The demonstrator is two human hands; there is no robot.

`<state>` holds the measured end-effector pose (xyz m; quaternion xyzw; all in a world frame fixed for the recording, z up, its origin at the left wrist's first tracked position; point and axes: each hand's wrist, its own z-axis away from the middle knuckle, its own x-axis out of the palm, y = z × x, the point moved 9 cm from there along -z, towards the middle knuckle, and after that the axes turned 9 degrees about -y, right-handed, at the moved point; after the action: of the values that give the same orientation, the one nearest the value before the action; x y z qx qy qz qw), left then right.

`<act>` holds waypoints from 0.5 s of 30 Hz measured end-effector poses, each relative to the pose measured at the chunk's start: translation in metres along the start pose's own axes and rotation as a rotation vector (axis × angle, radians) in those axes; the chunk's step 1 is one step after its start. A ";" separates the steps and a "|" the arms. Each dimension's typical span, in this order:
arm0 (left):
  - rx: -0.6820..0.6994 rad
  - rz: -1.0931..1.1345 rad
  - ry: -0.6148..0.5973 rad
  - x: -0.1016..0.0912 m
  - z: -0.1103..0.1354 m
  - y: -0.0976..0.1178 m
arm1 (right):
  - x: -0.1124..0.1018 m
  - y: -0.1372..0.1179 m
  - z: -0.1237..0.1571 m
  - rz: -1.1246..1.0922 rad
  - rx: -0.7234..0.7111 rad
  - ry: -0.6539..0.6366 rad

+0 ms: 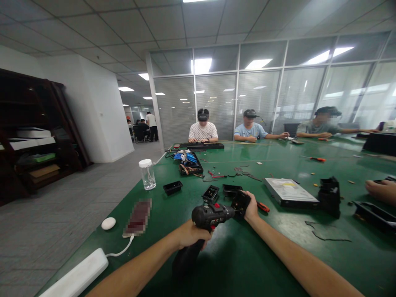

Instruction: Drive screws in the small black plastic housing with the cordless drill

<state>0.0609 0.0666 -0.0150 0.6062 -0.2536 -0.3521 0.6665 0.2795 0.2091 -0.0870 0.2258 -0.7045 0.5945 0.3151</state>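
My left hand (193, 234) is wrapped round the handle of a black cordless drill (210, 215) with red accents. The drill lies nearly level and points right. Its tip meets a small black plastic box (240, 203), tilted up in my right hand (251, 207), whose fingers grip its right side. Whether the bit sits in a screw is too small to tell. Just behind are two similar black boxes, one open-topped (210, 193) and one partly covered (231, 189). Another black box (173, 187) stands farther left. Orange-handled pliers (263, 207) lie beside my right hand.
On the green table (148, 264) are a clear jar (149, 177), a white power strip (77, 275), a cabled phone (137, 218) and a round white object (108, 223). A disc drive (291, 192) lies right. Another person's hand (381, 192) is at the right edge; several people sit opposite.
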 end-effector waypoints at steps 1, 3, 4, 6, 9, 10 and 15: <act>-0.001 0.003 0.000 0.000 0.000 0.000 | 0.000 -0.001 0.001 0.002 -0.010 0.005; -0.005 0.011 0.000 0.000 0.000 -0.001 | 0.001 -0.004 0.003 0.010 -0.034 0.017; -0.005 0.016 0.002 0.000 0.000 -0.001 | 0.001 -0.005 0.004 0.016 -0.044 0.025; 0.000 0.026 0.002 0.000 0.000 0.000 | 0.002 -0.007 0.005 0.029 -0.052 0.033; -0.006 0.034 -0.010 0.001 0.000 0.001 | 0.003 -0.007 0.006 0.038 -0.030 0.027; -0.011 0.035 -0.011 0.001 0.000 0.001 | 0.003 -0.006 0.006 0.033 -0.021 0.023; -0.020 0.023 -0.004 0.002 0.001 0.004 | 0.002 -0.003 0.005 0.015 -0.001 0.018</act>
<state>0.0617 0.0646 -0.0112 0.5958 -0.2583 -0.3480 0.6762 0.2791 0.2042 -0.0841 0.2150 -0.7035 0.5987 0.3168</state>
